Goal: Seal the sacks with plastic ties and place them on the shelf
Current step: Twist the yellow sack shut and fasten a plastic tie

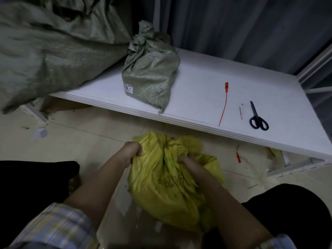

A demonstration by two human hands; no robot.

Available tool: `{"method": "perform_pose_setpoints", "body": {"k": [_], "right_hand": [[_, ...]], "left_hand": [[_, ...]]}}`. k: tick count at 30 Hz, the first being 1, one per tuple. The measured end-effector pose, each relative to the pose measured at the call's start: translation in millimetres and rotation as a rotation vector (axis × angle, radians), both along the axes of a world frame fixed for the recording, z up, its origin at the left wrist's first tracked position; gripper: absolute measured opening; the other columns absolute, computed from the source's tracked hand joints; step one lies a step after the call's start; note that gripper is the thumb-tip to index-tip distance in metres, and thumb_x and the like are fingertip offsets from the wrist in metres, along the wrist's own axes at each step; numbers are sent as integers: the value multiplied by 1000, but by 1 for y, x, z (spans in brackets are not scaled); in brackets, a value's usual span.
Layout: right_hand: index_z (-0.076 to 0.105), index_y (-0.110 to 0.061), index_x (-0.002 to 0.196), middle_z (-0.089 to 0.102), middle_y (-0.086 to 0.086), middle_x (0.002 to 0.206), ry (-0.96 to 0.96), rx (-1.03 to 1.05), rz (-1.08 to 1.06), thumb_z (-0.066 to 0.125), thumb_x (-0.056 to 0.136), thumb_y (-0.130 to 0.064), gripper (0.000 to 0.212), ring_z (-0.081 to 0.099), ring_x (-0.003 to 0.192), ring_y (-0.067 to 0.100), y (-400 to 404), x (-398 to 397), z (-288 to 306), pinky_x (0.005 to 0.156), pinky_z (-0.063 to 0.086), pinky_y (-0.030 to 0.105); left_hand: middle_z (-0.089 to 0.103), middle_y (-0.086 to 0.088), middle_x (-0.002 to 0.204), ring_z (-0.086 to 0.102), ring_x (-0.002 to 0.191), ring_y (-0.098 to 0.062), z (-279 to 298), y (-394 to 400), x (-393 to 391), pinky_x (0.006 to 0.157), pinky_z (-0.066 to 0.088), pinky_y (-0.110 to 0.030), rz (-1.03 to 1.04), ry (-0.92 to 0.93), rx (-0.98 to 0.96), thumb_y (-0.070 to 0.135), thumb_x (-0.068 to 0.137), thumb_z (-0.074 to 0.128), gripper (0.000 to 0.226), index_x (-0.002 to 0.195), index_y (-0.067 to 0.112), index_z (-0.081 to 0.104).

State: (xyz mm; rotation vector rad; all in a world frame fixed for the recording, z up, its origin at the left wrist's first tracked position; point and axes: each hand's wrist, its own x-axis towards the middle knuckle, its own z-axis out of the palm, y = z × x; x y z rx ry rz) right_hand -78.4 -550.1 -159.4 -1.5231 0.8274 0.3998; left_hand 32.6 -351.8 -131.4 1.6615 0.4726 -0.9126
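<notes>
Both hands' grip sits on the yellow sack (168, 184) on the floor (86, 141). Ahead of the grip, the shelf (206, 83) edge stands as a low barrier. Ahead and left, the tied green sack (150, 72) fills that part of the board, with a big grey-green sack (46, 51) farther left. Ahead and right lie an orange tie (223, 105) and scissors (257, 117), well apart from the green sack, with bare board between them.
</notes>
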Motion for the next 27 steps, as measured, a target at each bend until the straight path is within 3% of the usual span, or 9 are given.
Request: {"method": "perform_pose_setpoints", "body": {"k": [1,4,6,9,14,16,20,23,27], "right_hand": [[55,-17,127,64,13,117,10,96,-48,72,57,-38,75,63,102,35,6,0,9,89,52,51],[68,-13,112,70,15,105,-32,325,-149,60,86,-40,38,67,93,30,32,0,42,89,52,44],[67,-12,114,70,15,106,-75,290,-153,56,90,-36,35,67,94,30,44,2,54,90,52,43],[68,-6,109,70,16,106,-188,177,-184,64,81,-29,36,66,97,32,63,4,84,93,51,46],[68,0,104,69,20,102,-434,198,-331,61,84,-14,25,68,91,33,67,-13,131,86,54,44],[69,-2,100,69,19,101,-475,353,-325,53,90,-21,27,69,87,29,58,-21,138,84,54,39],[65,-5,115,64,20,118,-349,524,-247,33,95,-54,62,61,110,31,47,-26,131,100,43,44],[67,-4,111,63,20,118,-236,482,-164,45,91,-42,48,59,110,31,55,-25,120,103,41,44],[65,-3,106,68,18,100,-201,488,-53,59,74,-17,36,65,90,31,63,-23,123,91,49,41]], "left_hand": [[53,-13,75,54,68,-31,9,4,-5,59,46,-28,-24,35,-42,-4,59,37,30,83,-4,54],[66,-13,85,64,75,-29,32,18,-16,67,54,-30,-115,142,-186,4,74,47,28,97,2,62],[72,-10,91,70,79,-22,48,28,-24,70,57,-32,-280,157,-218,18,88,56,19,100,7,66],[72,0,93,69,81,-13,71,39,-38,67,56,-26,-580,22,-41,36,84,65,26,102,16,64],[72,-6,94,69,79,-16,94,53,-37,68,53,-23,-365,-278,-167,19,85,65,29,112,8,65],[72,-10,100,68,85,-19,103,57,-35,74,54,-25,-390,-355,-156,15,83,67,25,107,9,67],[73,-14,93,71,78,-22,113,57,-34,74,58,-29,-350,-278,-317,21,78,71,24,95,6,71],[73,-13,83,71,70,-21,120,46,-39,65,58,-28,-175,-158,-557,23,74,66,29,94,2,69],[69,-9,67,67,57,-18,129,34,-49,56,56,-24,-143,-141,-627,7,83,54,11,84,3,64]]}}
